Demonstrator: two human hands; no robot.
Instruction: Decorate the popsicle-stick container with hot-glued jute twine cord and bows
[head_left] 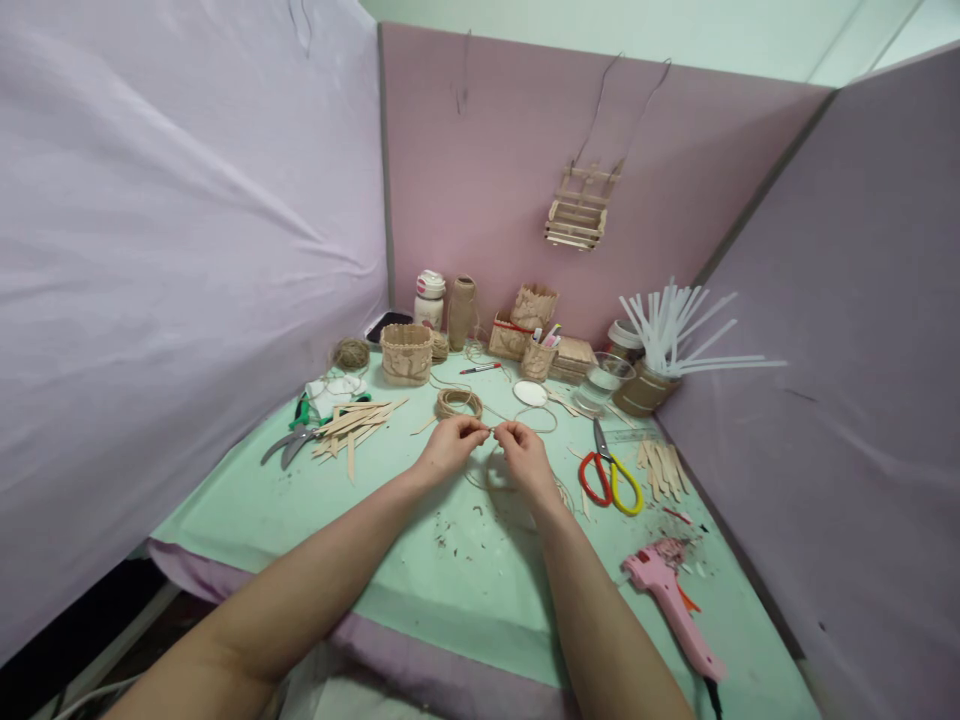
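Over the middle of the table, my left hand (451, 447) and my right hand (527, 458) meet with their fingertips almost touching. Both pinch a thin piece of twine (492, 431) between thumb and forefinger; its exact shape is too small to make out. Loose loops of cord trail on the table below and behind the fingers. Just beyond my left hand lies a round coil of twine (442, 403). Right of my right hand are scissors (612, 476) with one red and one yellow handle.
Wooden sticks (356, 428) and pruning shears (291, 441) lie left. A pink glue gun (679, 612) rests at front right. Along the back stand an oval wooden basket (406, 356), a clear bowl (600, 385) and a jar of white glue sticks (646, 388). Fabric partitions enclose three sides.
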